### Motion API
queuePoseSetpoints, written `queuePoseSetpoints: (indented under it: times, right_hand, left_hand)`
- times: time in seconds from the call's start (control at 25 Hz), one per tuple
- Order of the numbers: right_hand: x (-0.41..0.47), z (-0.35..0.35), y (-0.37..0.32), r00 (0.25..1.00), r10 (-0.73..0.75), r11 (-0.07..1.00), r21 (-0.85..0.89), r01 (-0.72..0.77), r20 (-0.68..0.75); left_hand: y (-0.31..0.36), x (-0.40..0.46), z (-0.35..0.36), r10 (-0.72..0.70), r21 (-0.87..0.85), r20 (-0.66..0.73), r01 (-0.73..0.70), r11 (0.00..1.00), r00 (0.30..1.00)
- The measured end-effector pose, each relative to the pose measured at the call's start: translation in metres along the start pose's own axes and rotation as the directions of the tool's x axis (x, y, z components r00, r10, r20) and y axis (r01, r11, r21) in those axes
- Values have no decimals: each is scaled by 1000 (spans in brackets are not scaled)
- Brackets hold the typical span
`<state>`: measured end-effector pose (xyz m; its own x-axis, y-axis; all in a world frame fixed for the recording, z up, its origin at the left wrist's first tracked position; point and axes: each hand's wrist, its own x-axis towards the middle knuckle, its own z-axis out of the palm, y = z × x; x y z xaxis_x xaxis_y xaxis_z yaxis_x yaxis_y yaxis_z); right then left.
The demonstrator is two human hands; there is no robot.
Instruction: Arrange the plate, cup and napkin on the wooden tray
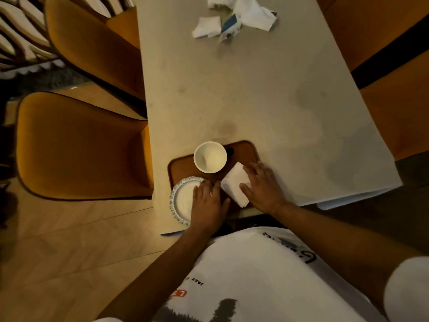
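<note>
A wooden tray (246,149) lies at the near edge of the table. A white cup (210,157) stands upright on its far left part. A white plate with a beaded rim (180,201) sits on the tray's near left corner, overhanging its edge. My left hand (209,204) lies flat on the plate's right side, fingers spread. A folded white napkin (234,183) lies on the tray's right part. My right hand (263,184) presses on the napkin's right edge, with the thumb along its near side.
Crumpled white papers and a small blue-white packet (234,17) lie at the far end of the table (267,94). Orange chairs stand on the left (76,145) and on the right (394,112). The table's near edge runs just below the tray.
</note>
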<state>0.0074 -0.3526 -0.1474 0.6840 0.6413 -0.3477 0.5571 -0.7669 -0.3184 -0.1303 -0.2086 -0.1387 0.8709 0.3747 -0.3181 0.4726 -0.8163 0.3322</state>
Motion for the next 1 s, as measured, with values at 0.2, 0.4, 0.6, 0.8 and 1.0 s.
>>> queuePoseSetpoints:
  times: [0.2, 0.4, 0.6, 0.8, 1.0]
  right_hand:
    - [-3, 4, 2, 990, -65, 987, -140, 82, 126]
    - [-12, 5, -10, 973, -91, 977, -170, 129, 213]
    - [-23, 6, -19, 964, -24, 971, -222, 85, 263]
    - [-8, -31, -36, 907, 75, 986, -168, -4, 413]
    - [42, -116, -70, 792, 82, 996, -73, -47, 605]
  left_hand:
    - [-11, -13, -14, -229, 16, -1, 229, 973, 973]
    - [-26, -17, -17, -307, 71, 83, 302, 951, 948]
    - [-20, -14, -20, -256, 99, 180, 241, 965, 950]
    - [-20, 1, -54, -265, 166, 388, 216, 962, 882]
    - [5, 30, -145, -342, 151, 668, 330, 932, 661]
